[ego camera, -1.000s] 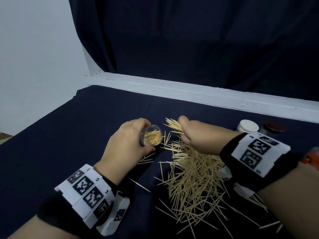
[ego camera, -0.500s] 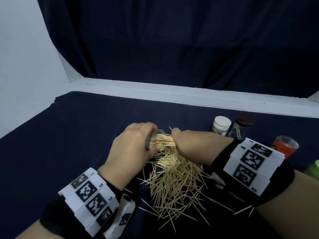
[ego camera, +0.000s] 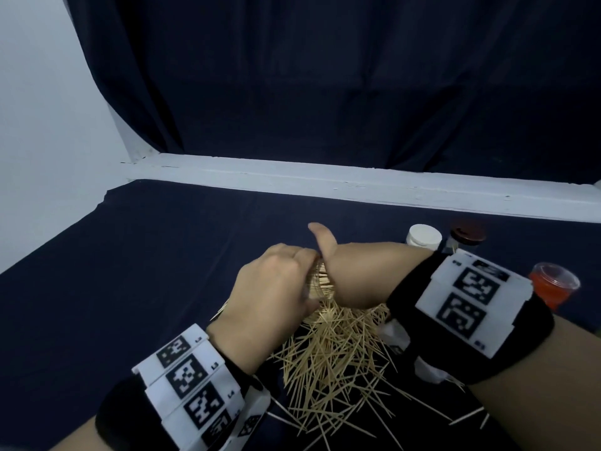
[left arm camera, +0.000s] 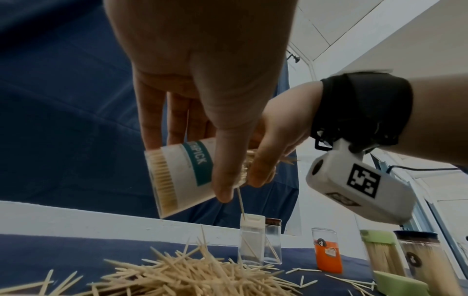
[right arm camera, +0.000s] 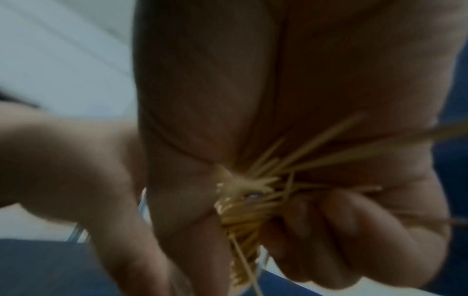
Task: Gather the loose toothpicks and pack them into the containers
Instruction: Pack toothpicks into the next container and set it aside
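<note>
My left hand grips a clear toothpick container with a teal label, tilted with its mouth toward the right. It is partly filled with toothpicks. My right hand presses against that mouth, fingers curled round a bundle of toothpicks, thumb raised. In the head view the hands hide the container almost wholly. A large pile of loose toothpicks lies on the dark cloth just below both hands, and one toothpick hangs under the container in the left wrist view.
Behind the right wrist stand a white-capped container, a brown-capped jar and an orange container. The left wrist view also shows a green-lidded box and a dark-lidded jar. A white ledge bounds the table's far side.
My right hand has brought its bundle left, from beside the container up against its mouth, and its thumb has lifted. The left hand kept its hold on the container.
</note>
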### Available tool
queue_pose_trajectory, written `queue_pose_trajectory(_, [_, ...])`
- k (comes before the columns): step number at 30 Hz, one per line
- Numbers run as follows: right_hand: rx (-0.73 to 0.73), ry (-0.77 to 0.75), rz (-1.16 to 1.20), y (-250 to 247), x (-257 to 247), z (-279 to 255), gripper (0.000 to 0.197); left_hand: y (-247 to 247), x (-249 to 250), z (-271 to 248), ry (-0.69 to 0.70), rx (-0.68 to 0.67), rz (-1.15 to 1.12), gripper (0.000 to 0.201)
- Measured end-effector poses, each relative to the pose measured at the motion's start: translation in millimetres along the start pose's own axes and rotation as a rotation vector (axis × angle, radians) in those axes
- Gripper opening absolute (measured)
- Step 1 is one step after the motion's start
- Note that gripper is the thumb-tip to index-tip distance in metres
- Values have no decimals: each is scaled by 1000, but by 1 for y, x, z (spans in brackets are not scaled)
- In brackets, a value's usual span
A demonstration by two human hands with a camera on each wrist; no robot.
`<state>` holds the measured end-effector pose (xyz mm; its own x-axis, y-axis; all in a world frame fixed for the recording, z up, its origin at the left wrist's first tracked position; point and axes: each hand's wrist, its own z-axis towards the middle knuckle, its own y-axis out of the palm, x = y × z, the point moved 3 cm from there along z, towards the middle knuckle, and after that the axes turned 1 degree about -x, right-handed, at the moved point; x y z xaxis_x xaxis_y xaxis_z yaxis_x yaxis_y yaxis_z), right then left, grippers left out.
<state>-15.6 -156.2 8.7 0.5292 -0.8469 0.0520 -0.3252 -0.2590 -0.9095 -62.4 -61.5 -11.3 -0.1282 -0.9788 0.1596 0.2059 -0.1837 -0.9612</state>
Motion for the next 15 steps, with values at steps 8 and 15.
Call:
queue_pose_trajectory(8, [252, -46, 515, -5, 35, -7, 60, 0, -8, 2, -80, -12, -81, 54])
queue_pose_trajectory(15, [504, -67, 700, 6, 35, -11, 15, 4, -9, 5, -110, -3, -98, 51])
